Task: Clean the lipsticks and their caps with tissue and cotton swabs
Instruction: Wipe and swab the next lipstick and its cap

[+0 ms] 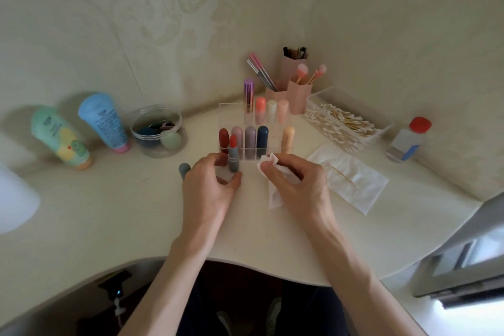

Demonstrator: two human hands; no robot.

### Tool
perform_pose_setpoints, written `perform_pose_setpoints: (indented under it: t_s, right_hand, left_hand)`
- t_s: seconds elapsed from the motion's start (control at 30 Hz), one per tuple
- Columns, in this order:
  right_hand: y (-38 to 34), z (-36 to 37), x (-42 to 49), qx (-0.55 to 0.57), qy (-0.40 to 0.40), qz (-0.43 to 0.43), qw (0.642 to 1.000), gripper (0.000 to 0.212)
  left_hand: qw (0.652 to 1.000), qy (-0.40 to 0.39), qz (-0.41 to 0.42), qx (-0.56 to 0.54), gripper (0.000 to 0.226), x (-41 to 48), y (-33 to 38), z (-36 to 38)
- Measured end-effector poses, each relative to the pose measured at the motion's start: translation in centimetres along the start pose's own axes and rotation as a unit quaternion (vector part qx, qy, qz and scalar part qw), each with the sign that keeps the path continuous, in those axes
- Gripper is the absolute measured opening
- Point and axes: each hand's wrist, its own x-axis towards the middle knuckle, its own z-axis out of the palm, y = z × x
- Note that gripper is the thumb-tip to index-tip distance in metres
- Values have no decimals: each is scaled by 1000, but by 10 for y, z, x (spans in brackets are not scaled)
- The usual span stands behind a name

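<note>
fingers (pixel 232 181) of our left hand (pixel 210 188) curl round the base of the lipstick (pixel 233 155). they hold it upright just in front of the clear organizer (pixel 275 146), with its red tip bare. our right hand (pixel 297 185) pinches a crumpled tissue (pixel 268 165) between thumb and fingertips, just beside the lipstick and, as far as we can tell, not touching it. the grey cap (pixel 184 169) stands on the desk (pixel 136 213) just left of our left hand.

we judge the wipe is about to begin. we should keep the base steady and bring a clean fold of tissue to the collar below the red tip. turning the tube works better than scrubbing, and a light press keeps the soft tip from smearing or snapping. for inside the cap, the cotton swabs (pixel 341 123) wait in the tray (pixel 316 95) to the right.
</note>
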Motion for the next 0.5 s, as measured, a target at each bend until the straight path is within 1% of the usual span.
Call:
perform_pose_setpoints:
  t_s: [0.1, 0.17, 0.2, 0.27, 0.33, 0.4, 0.43, 0.5]
  right_hand:
    - [-2, 1, -1, -32, 12, -9, 999, 11]
    - [-2, 0, -2, -64, 15, -12, 998, 12]
    - [-2, 1, -3, -77, 14, -11, 997, 12]
    - [-4, 1, -4, -99, 5, -17, 995, 12]
    - [-6, 3, -6, -125, -11, -42, 991, 13]
    - [-6, 5, -8, -161, -33, -79, 983, 20]
    - [-6, 7, -9, -182, -47, -92, 978, 28]
    - [-5, 10, -10, -242, -79, -121, 959, 48]
  left_hand:
    - [1000, -1, 23, 11, 43, -10, -2, -2]
    - [999, 11, 48, 9, 46, -22, -4, -5]
    - [998, 23, 59, 4, 45, -29, -5, -9]
    - [995, 61, 82, -9, 36, -38, -7, -18]
    - [987, 118, 109, -6, 27, -41, -10, -29]
    - [977, 170, 126, 10, 27, -37, -16, -42]
    - [976, 181, 123, 21, 28, -32, -22, -47]
    - [980, 168, 98, 50, 33, -22, -33, -54]
